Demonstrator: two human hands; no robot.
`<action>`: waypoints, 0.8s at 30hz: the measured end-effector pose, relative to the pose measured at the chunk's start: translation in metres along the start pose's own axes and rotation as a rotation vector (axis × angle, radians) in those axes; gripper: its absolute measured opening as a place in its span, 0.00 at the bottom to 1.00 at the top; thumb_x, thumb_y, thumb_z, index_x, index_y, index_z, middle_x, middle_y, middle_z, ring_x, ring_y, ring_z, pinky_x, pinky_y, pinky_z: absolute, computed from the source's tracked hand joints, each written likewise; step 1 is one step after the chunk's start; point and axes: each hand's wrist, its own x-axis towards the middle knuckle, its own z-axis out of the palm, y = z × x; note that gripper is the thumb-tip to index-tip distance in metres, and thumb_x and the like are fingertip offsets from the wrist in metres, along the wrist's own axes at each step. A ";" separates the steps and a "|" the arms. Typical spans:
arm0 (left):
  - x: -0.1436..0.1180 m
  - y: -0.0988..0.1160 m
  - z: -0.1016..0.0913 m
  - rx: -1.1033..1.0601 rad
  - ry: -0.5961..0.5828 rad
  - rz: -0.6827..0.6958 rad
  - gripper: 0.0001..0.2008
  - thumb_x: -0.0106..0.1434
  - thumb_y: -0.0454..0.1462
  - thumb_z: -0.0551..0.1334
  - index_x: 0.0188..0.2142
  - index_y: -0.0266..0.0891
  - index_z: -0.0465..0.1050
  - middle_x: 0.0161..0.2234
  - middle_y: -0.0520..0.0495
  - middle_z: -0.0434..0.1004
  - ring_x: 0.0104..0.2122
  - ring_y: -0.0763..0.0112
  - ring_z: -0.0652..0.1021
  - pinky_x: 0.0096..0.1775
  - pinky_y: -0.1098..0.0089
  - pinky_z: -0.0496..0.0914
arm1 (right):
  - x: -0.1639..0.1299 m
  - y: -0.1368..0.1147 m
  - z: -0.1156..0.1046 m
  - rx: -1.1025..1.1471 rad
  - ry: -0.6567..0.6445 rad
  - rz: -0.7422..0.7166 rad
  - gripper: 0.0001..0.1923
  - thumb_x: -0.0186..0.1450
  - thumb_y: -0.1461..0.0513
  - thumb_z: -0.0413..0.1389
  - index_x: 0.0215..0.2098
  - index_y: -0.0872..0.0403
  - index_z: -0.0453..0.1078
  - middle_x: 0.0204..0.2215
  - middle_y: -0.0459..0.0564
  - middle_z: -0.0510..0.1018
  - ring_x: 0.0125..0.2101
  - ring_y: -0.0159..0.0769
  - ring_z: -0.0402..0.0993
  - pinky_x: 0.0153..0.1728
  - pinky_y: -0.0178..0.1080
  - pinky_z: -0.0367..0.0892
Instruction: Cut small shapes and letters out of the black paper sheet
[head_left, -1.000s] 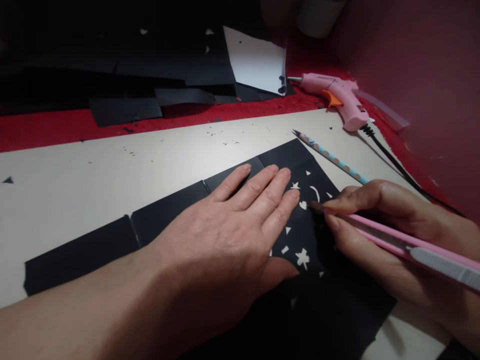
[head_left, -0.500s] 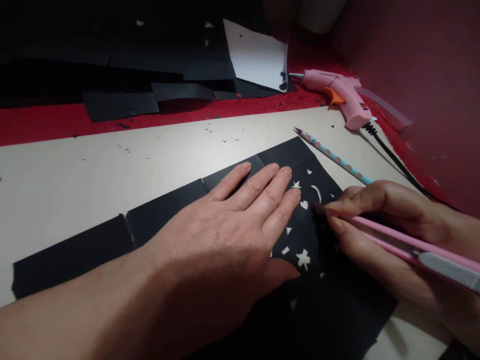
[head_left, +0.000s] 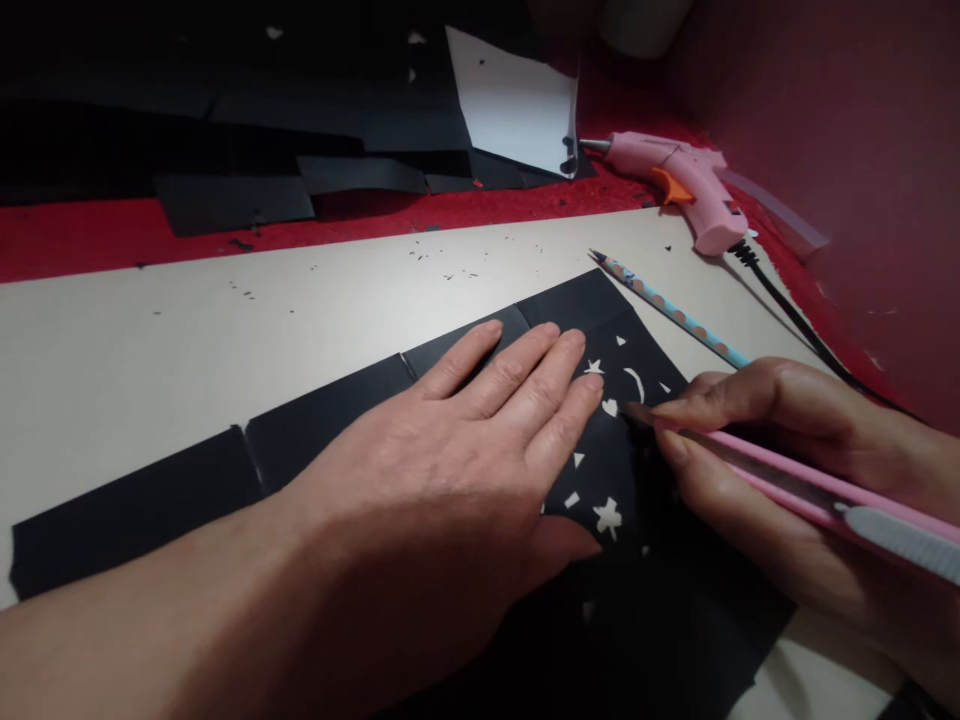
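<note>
A sheet of black card (head_left: 322,430) lies on the pale board, with small cut-out stars, triangles, a crescent and a heart showing light through it. Flat across it rests my left hand (head_left: 465,450), fingers stretched out and thumb to the side. My right hand (head_left: 780,440) grips a pink craft knife (head_left: 795,480) with a grey slider. The knife's blade tip meets the card beside the small heart-shaped hole (head_left: 610,408), just right of my left fingertips. Part of the card under my right hand is in deep shadow.
A patterned blue pencil (head_left: 675,312) lies beyond the card's right corner. Behind it a pink glue gun (head_left: 675,180) rests with its black cord trailing right. Black card pieces (head_left: 232,205) and a white sheet (head_left: 517,105) lie on the red surface (head_left: 75,235). Tiny black scraps dot the pale board (head_left: 150,370).
The view has shifted very slightly. Both hands keep nearly the same place, and the knife tip stays beside the heart-shaped hole.
</note>
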 end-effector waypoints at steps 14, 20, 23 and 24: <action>-0.007 0.002 0.007 -0.007 0.050 -0.038 0.31 0.81 0.47 0.45 0.70 0.28 0.67 0.73 0.32 0.65 0.74 0.51 0.66 0.72 0.50 0.60 | 0.001 0.005 -0.001 0.098 0.002 -0.131 0.01 0.68 0.56 0.62 0.37 0.42 0.74 0.29 0.43 0.87 0.21 0.36 0.80 0.22 0.35 0.71; -0.005 0.003 0.005 -0.010 0.037 -0.025 0.30 0.80 0.46 0.47 0.70 0.27 0.67 0.73 0.31 0.65 0.73 0.48 0.67 0.71 0.48 0.63 | 0.000 0.001 -0.001 0.043 0.029 -0.113 0.02 0.68 0.53 0.61 0.37 0.39 0.74 0.27 0.39 0.85 0.19 0.34 0.76 0.18 0.36 0.62; -0.005 0.003 0.005 -0.018 0.049 -0.033 0.30 0.80 0.47 0.49 0.70 0.28 0.67 0.73 0.31 0.65 0.73 0.49 0.67 0.72 0.48 0.62 | -0.002 -0.006 -0.005 0.055 -0.010 -0.011 0.00 0.67 0.54 0.61 0.37 0.39 0.74 0.27 0.38 0.84 0.19 0.34 0.75 0.18 0.36 0.61; -0.005 0.003 0.005 -0.020 0.055 -0.036 0.31 0.80 0.48 0.50 0.70 0.28 0.67 0.73 0.31 0.65 0.73 0.50 0.67 0.72 0.49 0.62 | -0.002 -0.007 -0.006 0.060 -0.028 0.020 0.01 0.66 0.55 0.61 0.37 0.39 0.75 0.27 0.38 0.84 0.20 0.34 0.76 0.19 0.36 0.61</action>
